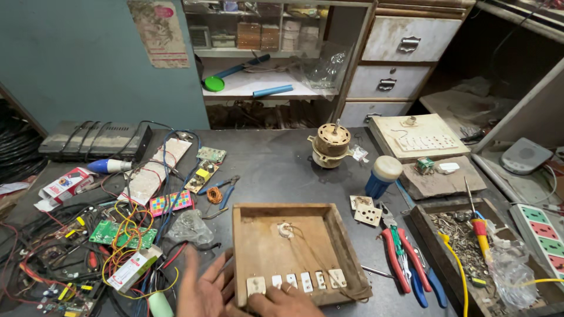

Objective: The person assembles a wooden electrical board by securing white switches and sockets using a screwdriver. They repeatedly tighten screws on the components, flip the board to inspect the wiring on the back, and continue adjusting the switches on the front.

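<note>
Resting at the near edge of the dark workbench (276,170), both hands meet a shallow wooden box (294,252) that lies open side up. The left hand (205,290) is spread flat, fingers apart, beside the box's near left corner and touching its left wall. The right hand (282,304) lies over the box's near wall, fingers loosely extended just below a row of white switch backs (296,282) set into the box floor; it clasps nothing. A small white fitting (285,230) with thin wires sits near the middle of the box.

Just right of the box lie red-handled pliers (396,249) and blue-handled ones (420,282), with two white socket plates (365,209) beyond them. A wooden tray of screws (455,240) stands toward the right edge, a yellow-handled screwdriver (479,226) lying on it. Farther back sit a small motor (331,145) and a blue jar with a pale lid (382,176). The left side of the bench is a tangle of coloured wires (70,246), with a green circuit board (120,235) among them.
</note>
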